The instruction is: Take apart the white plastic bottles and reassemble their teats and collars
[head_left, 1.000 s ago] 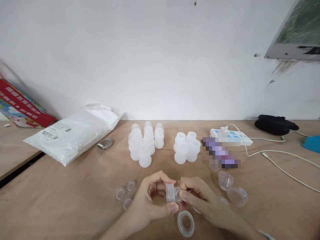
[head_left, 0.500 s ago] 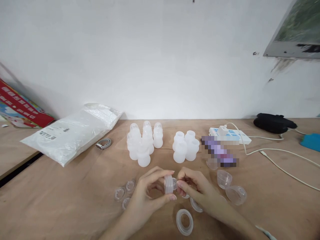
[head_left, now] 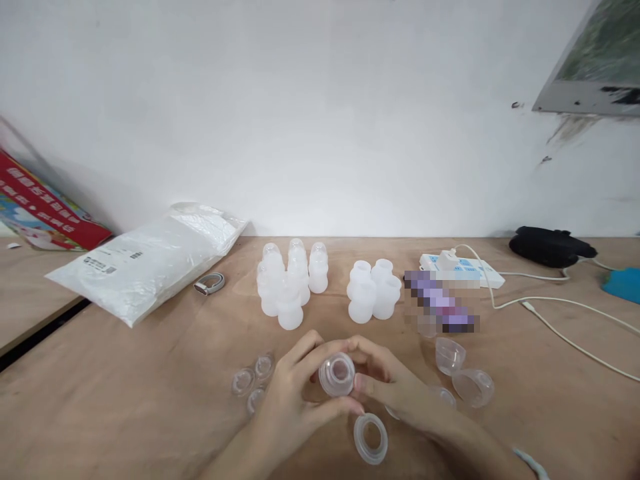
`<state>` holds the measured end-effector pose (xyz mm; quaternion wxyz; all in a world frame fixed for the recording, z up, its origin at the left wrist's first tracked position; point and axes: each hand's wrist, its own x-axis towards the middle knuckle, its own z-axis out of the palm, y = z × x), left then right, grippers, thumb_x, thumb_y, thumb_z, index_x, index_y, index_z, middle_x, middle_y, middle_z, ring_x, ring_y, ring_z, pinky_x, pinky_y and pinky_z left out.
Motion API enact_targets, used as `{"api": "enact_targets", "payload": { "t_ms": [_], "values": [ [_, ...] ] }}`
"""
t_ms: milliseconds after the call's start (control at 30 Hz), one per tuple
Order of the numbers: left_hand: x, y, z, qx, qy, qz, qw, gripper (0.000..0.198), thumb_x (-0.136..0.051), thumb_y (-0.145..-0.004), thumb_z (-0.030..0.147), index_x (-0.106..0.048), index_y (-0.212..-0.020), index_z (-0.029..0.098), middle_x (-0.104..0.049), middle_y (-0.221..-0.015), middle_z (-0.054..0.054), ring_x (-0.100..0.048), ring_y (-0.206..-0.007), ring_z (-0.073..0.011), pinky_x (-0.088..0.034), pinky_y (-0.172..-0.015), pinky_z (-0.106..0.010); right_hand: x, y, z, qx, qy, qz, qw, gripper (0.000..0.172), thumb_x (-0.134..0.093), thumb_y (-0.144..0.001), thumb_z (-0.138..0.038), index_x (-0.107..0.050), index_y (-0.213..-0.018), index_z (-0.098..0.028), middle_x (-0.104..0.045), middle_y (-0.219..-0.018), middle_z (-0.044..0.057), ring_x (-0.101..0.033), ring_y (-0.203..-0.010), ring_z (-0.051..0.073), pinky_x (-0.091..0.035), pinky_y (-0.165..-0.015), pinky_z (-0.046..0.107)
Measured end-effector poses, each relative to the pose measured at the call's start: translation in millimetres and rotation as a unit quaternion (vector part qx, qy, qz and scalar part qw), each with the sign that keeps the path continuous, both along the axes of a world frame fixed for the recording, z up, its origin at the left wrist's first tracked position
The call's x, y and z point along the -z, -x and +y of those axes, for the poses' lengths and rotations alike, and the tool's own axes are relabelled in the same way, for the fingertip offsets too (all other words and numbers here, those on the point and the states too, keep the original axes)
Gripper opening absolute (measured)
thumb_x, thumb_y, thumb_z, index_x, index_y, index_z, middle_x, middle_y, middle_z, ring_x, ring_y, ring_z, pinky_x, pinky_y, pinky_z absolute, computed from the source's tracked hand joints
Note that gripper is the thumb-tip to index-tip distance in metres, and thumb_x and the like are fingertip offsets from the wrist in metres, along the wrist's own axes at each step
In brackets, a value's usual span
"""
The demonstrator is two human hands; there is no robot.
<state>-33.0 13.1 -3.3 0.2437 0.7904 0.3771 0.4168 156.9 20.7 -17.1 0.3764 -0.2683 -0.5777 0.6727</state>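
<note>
Between my two hands is a clear baby bottle nipple in its screw ring (head_left: 337,375), its round end turned toward me. My left hand (head_left: 299,381) grips it with thumb below and fingers above. Fingers of my right hand (head_left: 383,379) close on its right side. A loose clear ring (head_left: 371,440) lies flat just below my hands. Several clear nipple pieces (head_left: 243,381) rest left of my left hand. Beyond stand several milky bottles with clear domed caps (head_left: 290,307), and to their right several open-necked bottles (head_left: 363,303).
Clear domed caps (head_left: 473,388) lie right of my right hand, near a blurred purple object (head_left: 440,303). Behind it are a power strip (head_left: 485,275) with white cables and a black pouch (head_left: 550,247). A watch (head_left: 209,284) and a white plastic bag (head_left: 150,267) lie left.
The held nipple and ring have turned from sideways to facing me. My right fingers have moved from the nipple's tip to the ring's side.
</note>
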Motion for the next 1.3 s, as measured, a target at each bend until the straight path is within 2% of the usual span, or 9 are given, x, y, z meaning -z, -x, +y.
{"api": "enact_targets", "payload": {
  "t_ms": [267, 433, 567, 667, 800, 933, 1033, 1133, 1300],
  "values": [
    [1.7, 7, 0, 0.006, -0.024, 0.039, 0.999, 0.054, -0.058, -0.089, 0.055, -0.054, -0.136, 0.027, -0.059, -0.093, -0.003, -0.06, -0.079, -0.018, -0.051, -0.068, -0.029, -4.6, 1, -3, -0.005, 0.108, 0.089, 0.99, 0.022, -0.069, -0.087, -0.037, -0.067, -0.096, -0.017, -0.065, -0.092, 0.004, -0.063, -0.08, 0.015, -0.054, -0.074, 0.029],
    [-18.6, -4, 23, -0.041, 0.051, -0.027, 0.997, 0.033, -0.036, -0.102, 0.029, -0.055, -0.127, 0.022, -0.059, -0.092, -0.004, -0.059, -0.083, -0.018, -0.05, -0.077, -0.032, -17.1, -13, 5, 0.08, 0.084, 0.149, 0.982, 0.03, -0.078, -0.076, -0.038, -0.057, -0.086, -0.019, -0.07, -0.1, 0.007, -0.068, -0.085, 0.021, -0.056, -0.074, 0.034],
    [-20.1, -31, 57, -0.035, 0.077, 0.016, 0.996, 0.025, -0.047, -0.093, 0.02, -0.055, -0.117, 0.02, -0.058, -0.111, -0.007, -0.06, -0.089, -0.0186, -0.05, -0.078, -0.033, -29.4, -34, 14, 0.158, 0.008, 0.157, 0.975, 0.039, -0.08, -0.07, -0.044, -0.051, -0.084, -0.022, -0.072, -0.101, 0.009, -0.07, -0.088, 0.025, -0.057, -0.074, 0.039],
    [-12.3, -54, 78, -0.064, 0.076, 0.067, 0.993, 0.036, -0.064, -0.084, 0.027, -0.051, -0.116, 0.018, -0.057, -0.12, -0.01, -0.06, -0.1, -0.0225, -0.05, -0.082, -0.035, -30.6, -46, 21, 0.205, -0.021, 0.141, 0.968, 0.044, -0.081, -0.068, -0.049, -0.05, -0.085, -0.023, -0.073, -0.097, 0.008, -0.071, -0.085, 0.025, -0.058, -0.071, 0.038],
    [-3.0, -72, 91, -0.097, 0.085, 0.096, 0.987, 0.041, -0.073, -0.075, 0.031, -0.053, -0.107, 0.016, -0.063, -0.109, -0.012, -0.063, -0.093, -0.0283, -0.05, -0.078, -0.041, -27.3, -50, 26, 0.232, -0.028, 0.147, 0.961, 0.047, -0.084, -0.066, -0.049, -0.05, -0.087, -0.024, -0.073, -0.091, 0.005, -0.072, -0.08, 0.024, -0.057, -0.067, 0.035],
    [-3.3, -65, 90, -0.11, 0.087, 0.098, 0.985, 0.033, -0.071, -0.076, 0.03, -0.056, -0.103, 0.016, -0.066, -0.098, -0.01, -0.064, -0.09, -0.0299, -0.048, -0.079, -0.044, -26.6, -49, 28, 0.26, -0.045, 0.134, 0.955, 0.046, -0.085, -0.068, -0.041, -0.053, -0.097, -0.025, -0.072, -0.091, 0.002, -0.072, -0.077, 0.021, -0.058, -0.071, 0.036],
    [-7.1, -49, 82, -0.064, 0.087, 0.07, 0.992, 0.033, -0.068, -0.079, 0.031, -0.057, -0.107, 0.017, -0.066, -0.109, -0.01, -0.063, -0.1, -0.0264, -0.048, -0.088, -0.04, -28.1, -49, 27, 0.313, -0.087, 0.065, 0.944, 0.04, -0.084, -0.07, -0.033, -0.058, -0.099, -0.025, -0.07, -0.094, 0.001, -0.07, -0.084, 0.02, -0.056, -0.079, 0.036],
    [-10.0, -32, 69, 0.057, 0.165, -0.053, 0.983, 0.035, -0.066, -0.081, 0.035, -0.056, -0.11, 0.018, -0.066, -0.115, -0.009, -0.061, -0.109, -0.0245, -0.047, -0.095, -0.037, -29.8, -48, 25, 0.337, -0.132, -0.018, 0.932, 0.037, -0.082, -0.07, -0.032, -0.064, -0.1, -0.024, -0.069, -0.1, 0.004, -0.067, -0.092, 0.021, -0.054, -0.083, 0.036],
    [-10.8, -14, 41, 0.192, 0.392, -0.187, 0.88, 0.047, -0.064, -0.081, 0.051, -0.057, -0.113, 0.017, -0.069, -0.093, -0.007, -0.067, -0.084, -0.0235, -0.051, -0.07, -0.032, -31.9, -43, 17, 0.243, -0.189, -0.054, 0.95, 0.032, -0.079, -0.076, -0.027, -0.066, -0.105, -0.024, -0.07, -0.111, 0.006, -0.064, -0.106, 0.024, -0.052, -0.092, 0.039]
  ]
}}
